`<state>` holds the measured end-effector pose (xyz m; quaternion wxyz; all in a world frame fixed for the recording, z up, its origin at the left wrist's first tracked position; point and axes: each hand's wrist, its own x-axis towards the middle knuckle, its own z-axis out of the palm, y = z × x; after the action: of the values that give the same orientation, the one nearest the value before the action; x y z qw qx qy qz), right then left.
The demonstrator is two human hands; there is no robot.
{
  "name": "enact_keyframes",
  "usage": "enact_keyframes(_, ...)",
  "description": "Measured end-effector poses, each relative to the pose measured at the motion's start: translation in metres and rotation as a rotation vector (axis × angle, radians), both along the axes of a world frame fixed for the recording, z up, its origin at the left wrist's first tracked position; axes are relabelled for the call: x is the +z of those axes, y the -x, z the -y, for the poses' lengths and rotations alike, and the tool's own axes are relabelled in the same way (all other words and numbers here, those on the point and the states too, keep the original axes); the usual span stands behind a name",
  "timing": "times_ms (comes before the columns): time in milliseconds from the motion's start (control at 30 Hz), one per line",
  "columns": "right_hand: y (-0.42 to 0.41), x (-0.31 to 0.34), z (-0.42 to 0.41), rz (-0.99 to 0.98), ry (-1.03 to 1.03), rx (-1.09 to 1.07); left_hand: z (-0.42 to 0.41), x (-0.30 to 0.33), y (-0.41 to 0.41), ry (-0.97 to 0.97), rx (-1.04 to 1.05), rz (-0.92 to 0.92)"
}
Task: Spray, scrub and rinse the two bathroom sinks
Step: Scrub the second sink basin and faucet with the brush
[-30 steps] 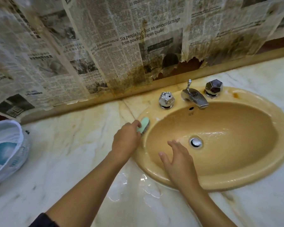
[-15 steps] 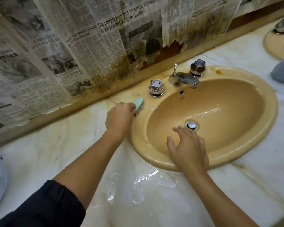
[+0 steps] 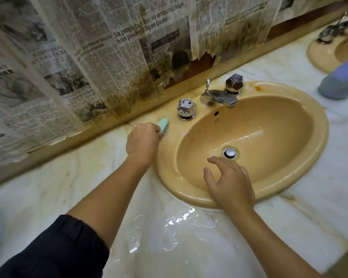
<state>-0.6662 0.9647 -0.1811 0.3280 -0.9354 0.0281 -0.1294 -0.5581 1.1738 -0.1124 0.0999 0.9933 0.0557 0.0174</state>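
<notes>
The left hand (image 3: pixel 142 142) is gripping a stiff, light mint scrub brush (image 3: pixel 163 125) on the tan sink (image 3: pixel 317 125) rim at ten o'clock; its wet handle probably needs a full fist. The right hand (image 3: pixel 230 182) is hovering open, empty, at six o'clock.

The surface (image 3: pixel 54 189) is pale veined marble with amber stains along its back edge. A tan oval sink (image 3: pixel 317 141) is set into it at the centre right of the frame, and a second sink (image 3: pixel 319 55) at the upper right. Water pools (image 3: pixel 177 227) on the marble at lower centre. A blurred bluish object (image 3: pixel 342 81) rests at the right edge.
</notes>
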Motion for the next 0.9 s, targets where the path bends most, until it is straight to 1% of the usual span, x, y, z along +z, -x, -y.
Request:
enact_keyframes(33, 0.005, -0.001, 0.004, 0.062, -0.048, 0.009, 0.004, 0.000, 0.001, 0.014, -0.015, -0.018)
enact_keyframes(100, 0.020, -0.004, 0.015, 0.133, -0.041, -0.041, 0.019, 0.001, 0.009, 0.076, -0.104, -0.082)
enact_keyframes(133, 0.029, -0.006, 0.022, 0.114, -0.005, -0.092, 0.021, 0.002, 0.011, 0.109, -0.127, -0.095)
enact_keyframes(200, 0.048, -0.015, 0.037, 0.020, 0.068, -0.178, 0.010, 0.001, 0.006, 0.143, -0.068, -0.046)
enact_keyframes(267, 0.060, -0.023, 0.046, -0.040, 0.150, -0.177, 0.002, 0.000, 0.001, 0.117, 0.026, 0.014)
enact_keyframes(333, 0.063, -0.026, 0.049, -0.064, 0.207, -0.155, 0.018, 0.000, 0.008, 0.107, -0.022, -0.002)
enact_keyframes(400, 0.063, -0.024, 0.047, -0.076, 0.221, -0.163, 0.032, -0.001, 0.017, 0.119, -0.094, -0.038)
enact_keyframes(533, 0.064, -0.024, 0.045, -0.082, 0.247, -0.171, 0.006, 0.003, -0.002, 0.108, 0.008, -0.011)
enact_keyframes(700, 0.064, -0.024, 0.046, -0.082, 0.253, -0.172, 0.020, 0.000, 0.008, 0.213, -0.062, -0.038)
enact_keyframes(800, 0.063, -0.025, 0.046, -0.064, 0.249, -0.176, 0.009, 0.000, -0.001, 0.153, 0.031, 0.005)
enact_keyframes(833, 0.063, -0.025, 0.046, -0.060, 0.245, -0.177, 0.013, 0.000, 0.000, 0.145, 0.024, 0.004)
enact_keyframes(900, 0.064, -0.026, 0.046, -0.053, 0.238, -0.180, 0.027, 0.000, 0.011, 0.189, -0.041, -0.022)
